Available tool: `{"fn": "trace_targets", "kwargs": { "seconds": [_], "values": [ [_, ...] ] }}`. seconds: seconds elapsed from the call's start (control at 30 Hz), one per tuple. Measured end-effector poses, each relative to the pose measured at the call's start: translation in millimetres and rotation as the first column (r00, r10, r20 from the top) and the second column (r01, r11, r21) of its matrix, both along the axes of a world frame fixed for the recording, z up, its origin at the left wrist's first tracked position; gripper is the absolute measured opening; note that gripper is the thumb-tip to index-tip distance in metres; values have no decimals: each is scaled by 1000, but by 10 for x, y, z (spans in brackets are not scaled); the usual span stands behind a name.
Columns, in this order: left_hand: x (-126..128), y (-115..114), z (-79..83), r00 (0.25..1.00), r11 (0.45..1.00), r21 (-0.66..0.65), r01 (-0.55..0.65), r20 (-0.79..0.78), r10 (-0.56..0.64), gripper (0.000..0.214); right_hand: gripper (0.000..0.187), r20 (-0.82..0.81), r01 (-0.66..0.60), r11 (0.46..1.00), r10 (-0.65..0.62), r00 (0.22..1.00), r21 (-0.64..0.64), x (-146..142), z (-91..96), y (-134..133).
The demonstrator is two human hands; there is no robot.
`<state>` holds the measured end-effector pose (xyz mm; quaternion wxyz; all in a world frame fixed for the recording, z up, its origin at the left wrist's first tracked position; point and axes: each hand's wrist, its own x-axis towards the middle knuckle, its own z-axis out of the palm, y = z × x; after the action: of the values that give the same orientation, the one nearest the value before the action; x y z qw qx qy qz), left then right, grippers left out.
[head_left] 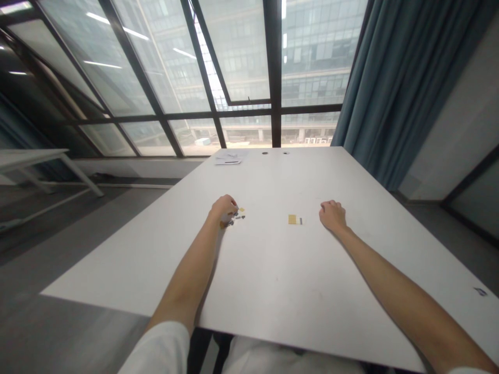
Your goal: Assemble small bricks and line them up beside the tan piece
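Observation:
My left hand [225, 206] is over a loose pile of small flat pieces [243, 217], some yellow, some dark grey and white. Its fingers are curled down and pressed together among them; whatever they pinch is hidden, and the hand covers part of the pile. Between my hands, nearer the right one, lies a small flat yellow block [292, 219] with a white and grey strip along its right side. My right hand [332, 214] rests on the table to the right of this block, apart from it, with its fingers curled in and nothing visible in them.
The white table [265, 280] reaches toward the windows. Papers with a dark pen-like item [228, 159] lie at its far left corner. Two small round dark spots are near the far edge. A dark blue mark [480, 292] shows at the right edge. Another table [35, 154] stands left.

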<state>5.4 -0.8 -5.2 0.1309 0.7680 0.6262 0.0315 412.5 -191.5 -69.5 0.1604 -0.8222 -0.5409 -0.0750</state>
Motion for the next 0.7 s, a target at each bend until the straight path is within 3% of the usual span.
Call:
{"fn": "trace_targets", "kwargs": {
  "seconds": [0.3,0.7],
  "values": [
    [-47,58,-83,994,1000,-23,-9,112,11,24,37,-3,5,1000,-5,1000,-10,-4,6,-1],
    [-35,102,-134,995,1000,-2,-6,102,6,22,36,-6,0,1000,0,1000,0,-2,2,-3]
  ]
}}
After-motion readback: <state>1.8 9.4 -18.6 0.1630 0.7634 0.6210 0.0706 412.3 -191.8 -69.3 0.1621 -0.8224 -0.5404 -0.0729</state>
